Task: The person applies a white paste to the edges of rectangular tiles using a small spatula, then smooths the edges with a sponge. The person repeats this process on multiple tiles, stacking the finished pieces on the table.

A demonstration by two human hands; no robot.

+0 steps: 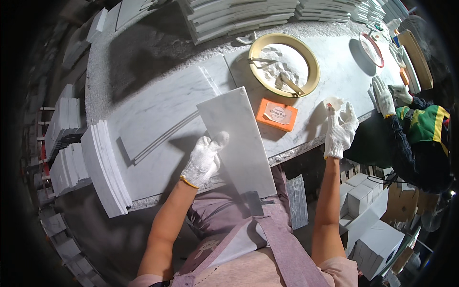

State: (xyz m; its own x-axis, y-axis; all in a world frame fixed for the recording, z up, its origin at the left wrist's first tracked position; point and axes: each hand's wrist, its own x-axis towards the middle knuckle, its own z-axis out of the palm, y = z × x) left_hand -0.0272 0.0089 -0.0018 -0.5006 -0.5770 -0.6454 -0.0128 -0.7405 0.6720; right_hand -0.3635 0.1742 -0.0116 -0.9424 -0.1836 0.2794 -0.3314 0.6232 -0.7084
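My left hand (203,160), in a white knit glove, grips a rectangular white marble tile (241,138) by its left edge, thumb on the face. The tile is tilted up in front of me, its lower end over my lap. My right hand (341,129), also gloved, is raised over the table's front edge. At its fingertips is a small whitish piece (336,101) with a reddish spot; I cannot make out what it is. Between the hands an orange box (276,115) lies on the marble slab. Beyond it stands a yellow-rimmed bowl (313,64) of white powder, with a flat blade and a wooden-handled tool inside.
More tiles (158,136) lie flat on the table; a stack (105,167) leans at its left end. Tall tile stacks (239,16) line the back. A red-rimmed dish (372,50) sits far right, near a co-worker's gloved hand (383,97). White boxes (361,196) stand below right.
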